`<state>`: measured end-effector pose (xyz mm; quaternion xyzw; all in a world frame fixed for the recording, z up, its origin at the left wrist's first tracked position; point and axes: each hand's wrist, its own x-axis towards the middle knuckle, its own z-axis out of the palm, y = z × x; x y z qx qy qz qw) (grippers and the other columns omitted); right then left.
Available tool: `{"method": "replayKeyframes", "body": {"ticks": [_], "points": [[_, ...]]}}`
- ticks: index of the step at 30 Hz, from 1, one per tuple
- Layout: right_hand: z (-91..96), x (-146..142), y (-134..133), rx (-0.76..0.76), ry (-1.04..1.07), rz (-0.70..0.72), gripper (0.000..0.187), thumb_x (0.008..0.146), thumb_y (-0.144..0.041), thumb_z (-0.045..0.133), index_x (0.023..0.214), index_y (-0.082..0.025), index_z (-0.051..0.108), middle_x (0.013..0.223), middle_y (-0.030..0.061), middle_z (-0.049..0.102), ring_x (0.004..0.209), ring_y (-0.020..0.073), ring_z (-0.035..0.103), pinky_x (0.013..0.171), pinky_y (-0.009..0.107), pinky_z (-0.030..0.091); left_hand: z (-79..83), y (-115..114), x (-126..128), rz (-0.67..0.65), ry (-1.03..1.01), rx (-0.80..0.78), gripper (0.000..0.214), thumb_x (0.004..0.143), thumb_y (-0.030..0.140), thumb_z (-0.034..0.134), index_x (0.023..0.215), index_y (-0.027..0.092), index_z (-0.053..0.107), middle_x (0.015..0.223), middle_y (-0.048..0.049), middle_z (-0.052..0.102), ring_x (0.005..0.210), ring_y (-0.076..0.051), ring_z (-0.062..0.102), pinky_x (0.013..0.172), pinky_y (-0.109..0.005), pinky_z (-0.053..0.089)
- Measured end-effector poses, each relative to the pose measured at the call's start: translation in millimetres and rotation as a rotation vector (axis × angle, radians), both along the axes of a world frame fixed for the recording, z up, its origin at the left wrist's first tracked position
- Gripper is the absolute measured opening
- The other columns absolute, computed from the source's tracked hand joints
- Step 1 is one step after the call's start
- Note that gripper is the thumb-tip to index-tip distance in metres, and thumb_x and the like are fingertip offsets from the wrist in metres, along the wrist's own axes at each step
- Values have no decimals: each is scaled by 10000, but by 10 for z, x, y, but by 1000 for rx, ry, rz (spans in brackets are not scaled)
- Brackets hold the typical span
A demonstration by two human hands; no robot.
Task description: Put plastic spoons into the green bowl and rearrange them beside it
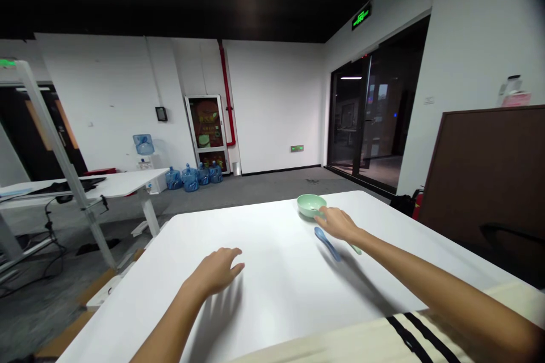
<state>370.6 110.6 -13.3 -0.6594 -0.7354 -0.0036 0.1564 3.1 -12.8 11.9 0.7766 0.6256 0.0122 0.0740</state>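
Note:
A light green bowl stands near the far edge of the white table. My right hand is at its right side, index finger over the rim and thumb low against the near outside, so the hand looks closed on the rim. Just below that hand lies a blue spoon on the tabletop. Beside it, the end of a green utensil shows from under my right forearm; the rest is hidden. My left hand hovers above the left half of the table, fingers apart, holding nothing.
Left of my table stands another white table with black items and cables, and an upright metal post. Large blue water bottles stand by the far wall. To the right is a brown panel; glass doors are behind.

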Motion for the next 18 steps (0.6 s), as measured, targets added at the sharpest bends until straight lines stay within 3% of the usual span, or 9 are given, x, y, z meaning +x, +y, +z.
{"method": "replayKeyframes", "body": {"ticks": [5, 10, 18], "points": [[69, -84, 475, -12, -22, -111, 422, 899, -443, 431, 1132, -171, 656, 1109, 158, 684, 1041, 292, 625, 771, 316, 433, 1, 16, -17, -22, -17, 8, 546, 904, 509, 386, 1342, 227, 551, 1311, -107, 626, 1199, -305, 568, 965, -430, 451], [23, -171, 880, -73, -40, -189, 379, 868, -460, 485, 985, -166, 693, 1076, 159, 691, 990, 287, 651, 747, 320, 458, 20, 32, -16, -21, -20, 6, 542, 916, 504, 375, 1349, 224, 540, 1328, -100, 618, 1225, -294, 555, 982, -415, 443], [-174, -131, 1235, -170, -42, -277, 383, 832, -427, 562, 1082, -159, 671, 1135, 160, 670, 1035, 278, 647, 779, 331, 481, -25, 90, -44, -10, -39, -1, 532, 911, 519, 376, 1337, 250, 548, 1316, -86, 627, 1208, -299, 565, 967, -413, 442]]}}
